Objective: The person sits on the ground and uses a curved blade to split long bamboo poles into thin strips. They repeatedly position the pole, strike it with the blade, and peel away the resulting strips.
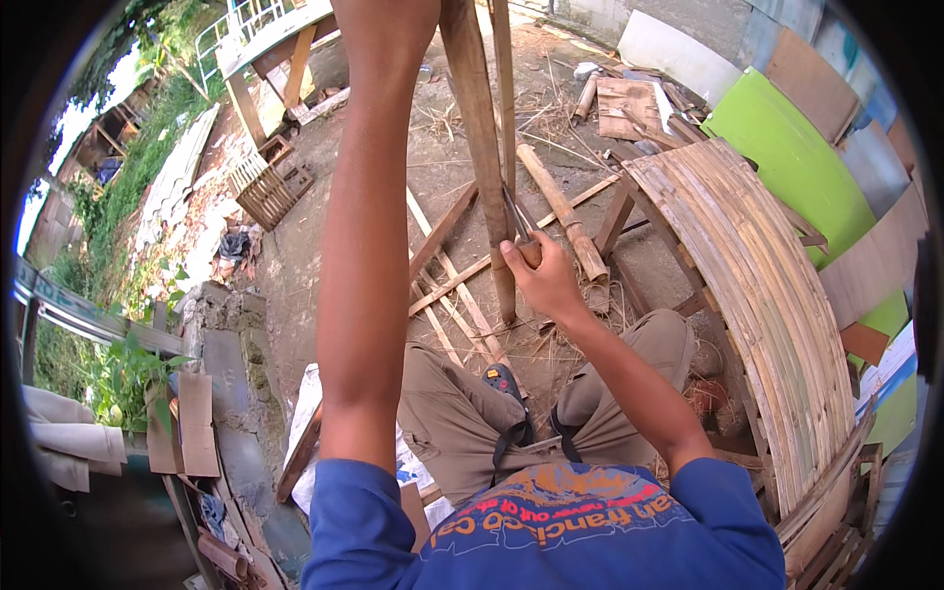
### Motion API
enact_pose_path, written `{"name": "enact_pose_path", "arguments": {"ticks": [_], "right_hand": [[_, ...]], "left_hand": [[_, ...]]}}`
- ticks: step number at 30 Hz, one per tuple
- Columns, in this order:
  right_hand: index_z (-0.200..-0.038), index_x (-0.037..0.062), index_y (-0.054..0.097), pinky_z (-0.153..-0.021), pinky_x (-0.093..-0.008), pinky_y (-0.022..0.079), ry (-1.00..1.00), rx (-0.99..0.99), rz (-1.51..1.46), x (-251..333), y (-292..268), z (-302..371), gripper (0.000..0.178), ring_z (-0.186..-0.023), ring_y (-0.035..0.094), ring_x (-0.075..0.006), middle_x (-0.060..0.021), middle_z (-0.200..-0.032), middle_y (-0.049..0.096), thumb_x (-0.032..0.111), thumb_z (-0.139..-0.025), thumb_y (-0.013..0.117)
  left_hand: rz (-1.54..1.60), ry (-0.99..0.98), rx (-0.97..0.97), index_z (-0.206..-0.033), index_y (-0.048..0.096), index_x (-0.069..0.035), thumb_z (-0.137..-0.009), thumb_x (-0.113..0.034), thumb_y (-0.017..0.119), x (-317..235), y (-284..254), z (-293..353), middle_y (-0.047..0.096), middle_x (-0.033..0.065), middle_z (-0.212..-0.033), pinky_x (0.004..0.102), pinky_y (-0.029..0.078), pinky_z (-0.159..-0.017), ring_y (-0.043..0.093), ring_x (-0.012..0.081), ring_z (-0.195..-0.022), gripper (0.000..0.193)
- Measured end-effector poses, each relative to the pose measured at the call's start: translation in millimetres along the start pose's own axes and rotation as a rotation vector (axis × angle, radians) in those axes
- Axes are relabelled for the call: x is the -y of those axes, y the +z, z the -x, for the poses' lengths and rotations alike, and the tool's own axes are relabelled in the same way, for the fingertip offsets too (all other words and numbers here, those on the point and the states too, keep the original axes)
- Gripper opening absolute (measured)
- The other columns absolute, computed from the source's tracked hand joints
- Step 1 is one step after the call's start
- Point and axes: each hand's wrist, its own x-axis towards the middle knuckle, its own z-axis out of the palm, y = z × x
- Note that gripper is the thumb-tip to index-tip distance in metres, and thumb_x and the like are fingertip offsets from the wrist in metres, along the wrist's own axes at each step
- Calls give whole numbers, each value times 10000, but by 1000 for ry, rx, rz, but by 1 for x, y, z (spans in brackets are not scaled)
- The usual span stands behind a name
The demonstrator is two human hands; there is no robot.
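Observation:
My right hand (546,280) is closed around the wooden handle (529,254) of a knife. Its dark narrow blade (514,211) points up along a long bamboo piece (482,138), which stands nearly upright in front of me with its lower end near the ground. Just right of it rises a thinner strip (504,88); whether the two are joined lower down I cannot tell. My left arm reaches high, and only part of my left hand (386,18) shows at the top edge, near the bamboo. Its fingers are out of sight.
A curved bamboo slat bench (747,295) stands at my right. A bamboo pole (560,211) and several wooden strips (452,285) lie on the ground ahead. A slatted crate (264,189) and a low broken wall (231,374) are at the left; green sheeting (787,157) leans behind the bench.

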Motion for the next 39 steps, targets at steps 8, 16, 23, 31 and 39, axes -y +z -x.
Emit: {"name": "enact_pose_path", "arguments": {"ticks": [8, 16, 23, 31, 39], "right_hand": [[-861, -50, 646, -576, -362, 490, -51, -51, 51, 48, -47, -19, 538, -609, 629, -210, -100, -632, 613, 484, -920, 673], [-736, 28, 600, -511, -303, 421, -92, -39, -133, 129, -96, -33, 480, -520, 508, -92, 8, -581, 530, 459, -931, 684], [-822, -70, 639, -663, -442, 498, 104, -93, 138, -56, -3, -34, 403, -681, 652, -376, -206, -681, 640, 320, -897, 708], [-732, -48, 606, -703, -451, 514, 164, 29, 116, -26, 7, -48, 427, -752, 660, -419, -251, -759, 666, 336, -889, 711], [-854, -50, 648, -634, -400, 487, 196, 172, -176, -24, 57, -8, 308, -605, 604, -239, -134, -695, 658, 249, -878, 714]], "left_hand": [[-353, -123, -216, -961, 643, -17, -1046, -355, 512, 32, -66, 100, 682, 60, -907, 284, 485, -746, 616, 117, -826, 373], [-322, -440, -306, -1054, 648, -21, -1043, -284, 518, 50, -121, 177, 676, 78, -975, 308, 517, -781, 632, 142, -904, 294], [-305, -492, -383, -1018, 640, -23, -1050, -271, 510, 69, -104, 210, 664, 60, -958, 291, 513, -735, 616, 121, -875, 282], [-363, -232, -220, -1097, 591, 8, -1061, -378, 467, 57, -42, 147, 624, 106, -1050, 328, 457, -857, 566, 177, -955, 407], [-352, -64, -363, -770, 496, -14, -1043, -482, 481, 71, -4, 114, 431, -9, -610, 305, 312, -524, 389, 81, -592, 542]]}}
